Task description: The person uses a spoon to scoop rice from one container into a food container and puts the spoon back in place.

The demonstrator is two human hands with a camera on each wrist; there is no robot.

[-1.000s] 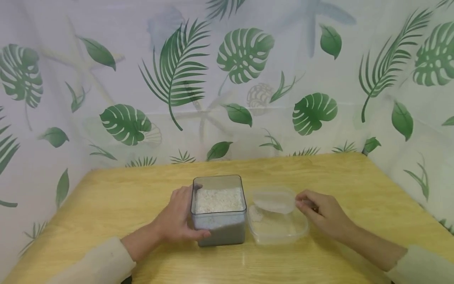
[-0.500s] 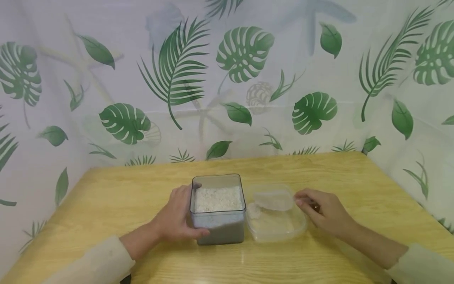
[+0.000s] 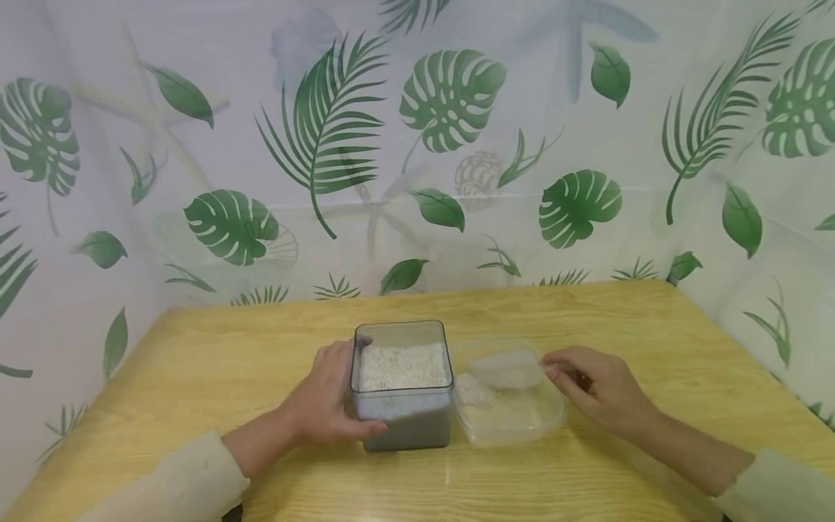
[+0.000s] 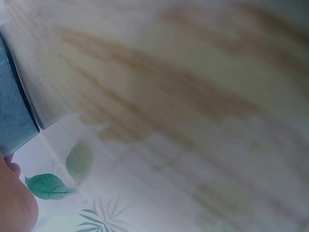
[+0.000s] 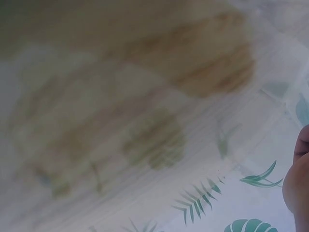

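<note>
Leaf-printed sheeting (image 3: 450, 101) hangs behind and beside a yellow wooden desk (image 3: 261, 341), where two containers stand side by side near the front edge. On the left is a grey square tub (image 3: 402, 384) filled with white grains, probably rice. Touching its right side is a shallow clear plastic container (image 3: 509, 417) with a little heap of the same grains in its left corner.

The left hand (image 3: 329, 399) grips the tub's left wall, thumb curled round the near corner and fingers (image 3: 357, 342) hooked at the far rim, steadying it. The right hand (image 3: 596, 388) pinches the handle end of a clear plastic scoop (image 3: 505, 370), which lies over the far part of the shallow container, its bowl pointing towards the tub.

Compared with a second ago, the scoop has sunk a little lower and flatter over the shallow container, and the right hand has dropped slightly with it; the left hand and tub have not shifted. This suggests grains are being carried from the tub to the clear container, with only a small amount across so far and the tub nearly full.

No brand, label or writing can be read on either container or the scoop. Both wrist views are blurred, showing only wood grain, sheeting and a tub corner (image 4: 14, 116).
</note>
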